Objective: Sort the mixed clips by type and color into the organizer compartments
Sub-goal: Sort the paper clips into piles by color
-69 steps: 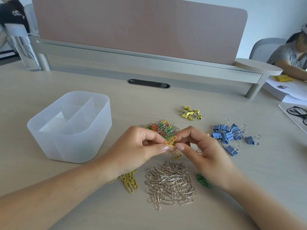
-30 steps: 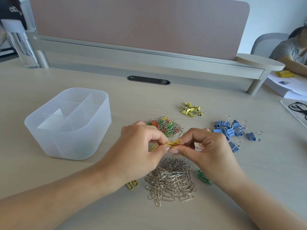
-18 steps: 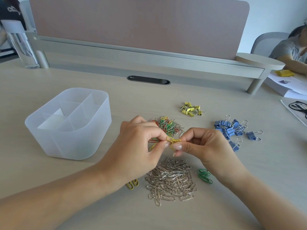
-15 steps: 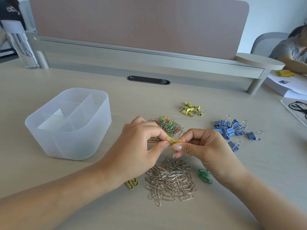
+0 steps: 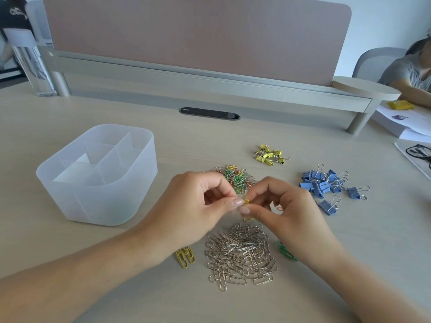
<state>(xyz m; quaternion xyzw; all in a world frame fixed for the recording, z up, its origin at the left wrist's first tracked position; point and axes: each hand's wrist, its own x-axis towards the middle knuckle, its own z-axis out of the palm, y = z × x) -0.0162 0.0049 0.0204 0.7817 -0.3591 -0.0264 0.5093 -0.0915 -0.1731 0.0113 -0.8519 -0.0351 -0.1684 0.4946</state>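
Nearest, a pile of silver paper clips (image 5: 240, 252) lies on the desk (image 5: 233, 141), with a few yellow clips (image 5: 185, 256) on its left and green clips (image 5: 285, 251) on its right. Just beyond, the left hand (image 5: 193, 210) and right hand (image 5: 286, 210) meet at the fingertips, both pinching one yellow paper clip (image 5: 246, 201). Farther off lie a mixed coloured pile (image 5: 235, 178), blue binder clips (image 5: 324, 185) and yellow binder clips (image 5: 269, 155). The translucent organizer (image 5: 98, 199) stands to the left.

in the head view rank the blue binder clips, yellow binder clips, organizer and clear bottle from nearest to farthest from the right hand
1. blue binder clips: just right of the right hand
2. yellow binder clips: behind it, farther back
3. organizer: left, beyond the left hand
4. clear bottle: far back-left corner
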